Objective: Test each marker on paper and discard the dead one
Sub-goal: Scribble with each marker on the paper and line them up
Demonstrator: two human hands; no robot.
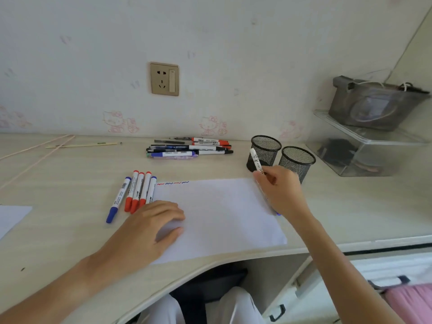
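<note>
Paper (222, 213) flat on table (70, 174) before me, my left hand (149, 228) released, palm pinning near-left corner. My right hand (278, 190) clenched round white marker (256, 161), long axis steep, butt up-left, blue tip down at paper's right edge. Tested markers (135, 192) lie left of sheet, squiggles (173, 183) at far edge. Beyond grip, two mesh cups (280, 155) near; untested pile (189, 148) farther back.

No text is legible: the printed labels on the markers (138, 192) and the marker (256, 161) in the right hand (280, 190) are too blurred to read.
</note>
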